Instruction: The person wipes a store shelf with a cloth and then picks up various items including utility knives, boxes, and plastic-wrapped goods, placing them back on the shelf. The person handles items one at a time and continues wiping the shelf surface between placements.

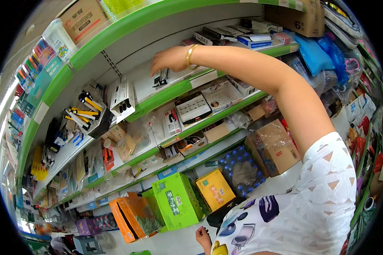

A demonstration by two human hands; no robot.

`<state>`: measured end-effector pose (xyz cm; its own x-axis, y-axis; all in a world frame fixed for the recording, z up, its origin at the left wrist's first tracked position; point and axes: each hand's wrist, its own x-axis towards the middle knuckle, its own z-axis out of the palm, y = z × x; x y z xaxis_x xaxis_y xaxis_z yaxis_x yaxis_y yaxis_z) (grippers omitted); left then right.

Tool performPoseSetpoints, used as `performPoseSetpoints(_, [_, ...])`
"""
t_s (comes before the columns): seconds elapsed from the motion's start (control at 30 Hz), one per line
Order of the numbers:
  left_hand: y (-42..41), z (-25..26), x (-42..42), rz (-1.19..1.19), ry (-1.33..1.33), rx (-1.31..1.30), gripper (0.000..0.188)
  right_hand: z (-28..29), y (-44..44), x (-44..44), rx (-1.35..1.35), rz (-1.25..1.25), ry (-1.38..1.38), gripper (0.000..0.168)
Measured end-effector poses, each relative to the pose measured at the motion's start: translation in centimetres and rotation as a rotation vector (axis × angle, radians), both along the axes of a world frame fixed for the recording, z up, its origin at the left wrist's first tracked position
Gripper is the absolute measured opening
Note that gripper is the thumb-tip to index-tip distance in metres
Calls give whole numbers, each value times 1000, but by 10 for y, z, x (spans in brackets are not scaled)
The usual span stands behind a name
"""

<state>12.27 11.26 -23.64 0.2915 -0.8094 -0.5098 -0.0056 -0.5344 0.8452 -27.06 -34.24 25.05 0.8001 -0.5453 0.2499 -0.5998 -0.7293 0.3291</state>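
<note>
My right hand (pixel 170 60), with a gold bangle at the wrist, reaches over the upper shelf, fingers bent downward. Just below it lie a few slim black-and-white packs (pixel 161 78); whether the fingers touch them is hidden. Left of them stands an open white box (pixel 123 97) holding dark pens or similar sticks. Further left, a black holder (pixel 99 122) carries several yellow, white and black pens. My left hand (pixel 203 235) hangs low beside the patterned white shirt, fingers curled; its grip is unclear.
Green-edged shelves (pixel 166 91) curve around me, with small cartons and bagged goods. On the floor are an orange box (pixel 124 216), a green box (pixel 177 202), a yellow box (pixel 215 189), a pack of blue-capped bottles (pixel 225 162) and a brown carton (pixel 277 148).
</note>
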Motion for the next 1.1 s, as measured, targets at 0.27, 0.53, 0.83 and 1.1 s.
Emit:
performPoseSetpoints(0.27, [23, -8, 11, 84, 16, 33, 14, 12, -14, 44, 282, -328, 309, 42])
performPoseSetpoints(0.53, [22, -7, 11, 64, 36, -31, 13, 7, -12, 30, 70, -343, 367, 20])
performPoseSetpoints(0.83, [-66, 114, -17, -95, -10, -269, 15, 64, 71, 5, -319, -248, -382, 28])
performPoseSetpoints(1.1, [-147, 271, -100, -267, 422, -645, 37, -67, 217, 53, 1134, -220, -1256, 31])
